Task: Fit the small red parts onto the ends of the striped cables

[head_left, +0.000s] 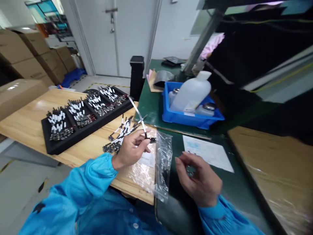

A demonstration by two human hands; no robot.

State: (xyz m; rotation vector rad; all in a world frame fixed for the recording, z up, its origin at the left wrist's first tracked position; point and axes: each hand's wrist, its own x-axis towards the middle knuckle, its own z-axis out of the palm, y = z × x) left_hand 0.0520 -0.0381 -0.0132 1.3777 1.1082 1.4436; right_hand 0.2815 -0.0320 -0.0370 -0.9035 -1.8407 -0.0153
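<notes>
Head view: left hand (130, 151) pinches a thin silver-and-black flat strip (138, 112) with its fingers (144, 143) closed narrow, the strip rising past them above the front edge of the pale wooden table (61, 107), a small dark end piece (153, 140) just beyond. Right hand (200, 181) sits over the dark green mat (176, 176), fingers (182, 161) curled narrow around something small and shiny, too blurred to tell if held. Loose white-banded black cables (119, 137) lie just beside the left hand, more in rows on a black rectangular tray (84, 122); a clear plastic bag (163, 163) hangs between the hands.
</notes>
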